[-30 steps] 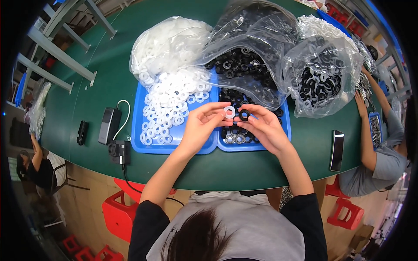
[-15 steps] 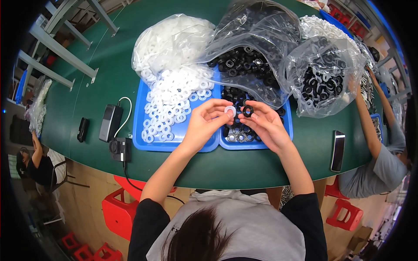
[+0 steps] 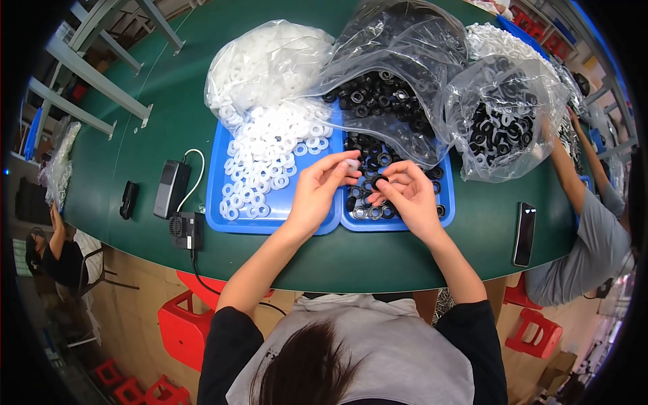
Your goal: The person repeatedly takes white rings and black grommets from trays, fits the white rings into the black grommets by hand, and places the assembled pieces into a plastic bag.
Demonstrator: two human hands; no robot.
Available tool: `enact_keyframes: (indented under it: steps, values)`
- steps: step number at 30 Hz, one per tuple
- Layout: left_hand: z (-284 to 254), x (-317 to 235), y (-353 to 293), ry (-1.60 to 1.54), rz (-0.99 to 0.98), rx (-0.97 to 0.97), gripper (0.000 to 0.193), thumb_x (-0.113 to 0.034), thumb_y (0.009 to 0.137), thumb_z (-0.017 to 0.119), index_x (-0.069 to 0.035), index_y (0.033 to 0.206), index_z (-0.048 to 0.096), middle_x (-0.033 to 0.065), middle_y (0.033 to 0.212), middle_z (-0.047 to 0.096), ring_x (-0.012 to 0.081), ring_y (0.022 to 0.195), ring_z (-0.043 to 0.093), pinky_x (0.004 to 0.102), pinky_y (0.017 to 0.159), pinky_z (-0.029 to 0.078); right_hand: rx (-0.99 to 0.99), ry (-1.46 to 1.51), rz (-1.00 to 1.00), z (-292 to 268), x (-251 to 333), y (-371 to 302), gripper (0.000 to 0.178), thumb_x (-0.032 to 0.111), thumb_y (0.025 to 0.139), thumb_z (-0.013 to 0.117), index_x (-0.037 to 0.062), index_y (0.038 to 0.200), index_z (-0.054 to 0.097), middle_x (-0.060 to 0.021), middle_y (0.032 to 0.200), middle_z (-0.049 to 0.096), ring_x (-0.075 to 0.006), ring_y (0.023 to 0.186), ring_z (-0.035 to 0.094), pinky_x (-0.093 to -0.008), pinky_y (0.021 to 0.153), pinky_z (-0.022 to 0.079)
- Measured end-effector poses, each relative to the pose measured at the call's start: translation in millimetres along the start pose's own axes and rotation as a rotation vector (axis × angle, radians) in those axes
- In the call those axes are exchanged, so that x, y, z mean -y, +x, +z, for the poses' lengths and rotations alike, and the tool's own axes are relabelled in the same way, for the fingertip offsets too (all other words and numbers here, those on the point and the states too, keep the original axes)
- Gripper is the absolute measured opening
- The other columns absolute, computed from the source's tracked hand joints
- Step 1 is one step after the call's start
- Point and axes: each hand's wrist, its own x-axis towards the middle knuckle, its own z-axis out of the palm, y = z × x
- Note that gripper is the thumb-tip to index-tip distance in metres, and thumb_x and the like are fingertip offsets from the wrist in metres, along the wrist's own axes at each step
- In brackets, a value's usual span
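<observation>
Washer (image 3: 352, 164), white and ring-shaped, over the right blue tray (image 3: 398, 227); pinched between thumb and fingertips of the left hand (image 3: 318, 189), partly covered, outline blurred. Black ring (image 3: 380, 181) in right hand (image 3: 413, 202), thumb and fingertips closed on it, over the same tray. The two pieces near each other, not touching.

Right tray contents: glossy, thick black rings. Left blue tray (image 3: 287, 214): smooth, rounded corners, flat semi-translucent white rings heaped toward the back. Behind, crinkled clear bag (image 3: 270, 57) of white rings; beside it, larger film bag (image 3: 405, 47) over black rings; further right, third bag (image 3: 499, 115), black and white mixed.

Surface: smooth green tabletop (image 3: 364, 266). Phone (image 3: 524, 234) at right, dark and glassy; boxy black device (image 3: 171, 190) with white cable at left.

Room: grey metal legs (image 3: 98, 77) at far left; red plastic stool (image 3: 182, 334) on tan floor; co-worker (image 3: 594, 239) in grey at right.
</observation>
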Motion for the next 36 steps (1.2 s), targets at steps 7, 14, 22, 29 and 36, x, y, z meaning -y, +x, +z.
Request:
enact_keyframes:
  steps: [7, 14, 22, 29, 36]
  values:
    - [8, 7, -5, -0.047, -0.043, 0.071, 0.026, -0.01, 0.099, 0.057, 0.003, 0.122, 0.061, 0.0129, 0.119, 0.067, 0.0154, 0.107, 0.063, 0.0304, 0.09, 0.052, -0.055, -0.16, -0.079, 17, -6, -8, 0.017, 0.001, 0.095, 0.061, -0.0027, 0.107, 0.05, -0.0142, 0.09, 0.068, -0.0182, 0.08, 0.071, -0.0257, 0.067, 0.057]
    - [14, 1, -9, -0.183, -0.07, 0.124, 0.026, -0.007, 0.098, 0.057, 0.004, 0.122, 0.059, 0.0157, 0.123, 0.065, 0.0173, 0.112, 0.062, 0.0315, 0.097, 0.051, -0.087, -0.273, -0.15, 13, -5, -7, 0.015, 0.003, 0.096, 0.06, -0.0008, 0.106, 0.049, -0.0135, 0.084, 0.07, -0.0155, 0.071, 0.07, -0.0242, 0.059, 0.054]
    - [21, 2, -14, -0.171, -0.016, 0.119, 0.031, 0.002, 0.092, 0.065, 0.007, 0.121, 0.058, 0.0169, 0.123, 0.065, 0.0186, 0.107, 0.065, 0.0301, 0.094, 0.053, -0.094, -0.31, -0.241, 16, -10, -11, 0.015, 0.0, 0.096, 0.06, -0.0011, 0.104, 0.048, -0.0126, 0.081, 0.07, -0.0148, 0.069, 0.07, -0.0234, 0.057, 0.053]
    - [24, 12, -19, -0.288, -0.031, 0.091, 0.027, 0.001, 0.092, 0.065, 0.006, 0.118, 0.061, 0.0191, 0.12, 0.066, 0.0183, 0.099, 0.067, 0.0315, 0.087, 0.056, -0.104, -0.252, -0.334, 17, -16, -13, 0.017, -0.003, 0.095, 0.059, -0.0008, 0.105, 0.045, -0.0128, 0.08, 0.07, -0.0156, 0.069, 0.07, -0.0232, 0.057, 0.054]
    - [17, 9, -17, -0.219, -0.069, 0.17, 0.03, -0.002, 0.094, 0.064, 0.006, 0.122, 0.06, 0.016, 0.118, 0.067, 0.0162, 0.098, 0.066, 0.0279, 0.084, 0.054, -0.148, -0.314, -0.349, 20, -18, -13, 0.019, -0.003, 0.094, 0.06, -0.0004, 0.107, 0.046, -0.0129, 0.079, 0.07, -0.0157, 0.07, 0.071, -0.0248, 0.06, 0.056]
